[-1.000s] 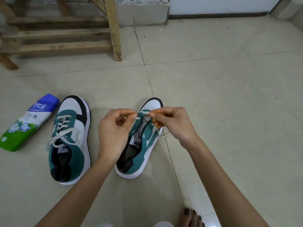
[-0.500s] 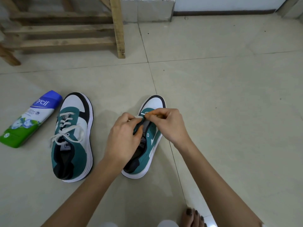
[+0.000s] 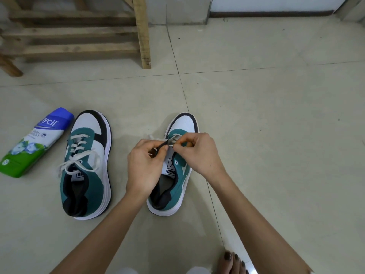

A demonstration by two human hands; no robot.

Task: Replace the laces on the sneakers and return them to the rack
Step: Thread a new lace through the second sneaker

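Observation:
Two green, white and black sneakers stand on the tiled floor. The left sneaker (image 3: pixel 87 165) is laced with a white lace tied in a bow. Over the right sneaker (image 3: pixel 173 175) both of my hands work at the lowest eyelets. My left hand (image 3: pixel 145 165) pinches the sneaker's dark eyelet edge next to a white lace (image 3: pixel 158 139). My right hand (image 3: pixel 194 151) pinches the same lace at the eyelet row. Most of the lace is hidden by my fingers. The wooden rack (image 3: pixel 79 36) stands at the back left.
A blue, white and green bottle (image 3: pixel 33 144) lies on the floor left of the sneakers. My bare foot (image 3: pixel 231 263) shows at the bottom edge. Open tiled floor stretches to the right, up to a white wall (image 3: pixel 266 4) at the back.
The view has shifted a little. My hands have moved closer together over the right sneaker's front eyelets, and my left hand has dropped from the raised lace onto the sneaker's eyelet edge.

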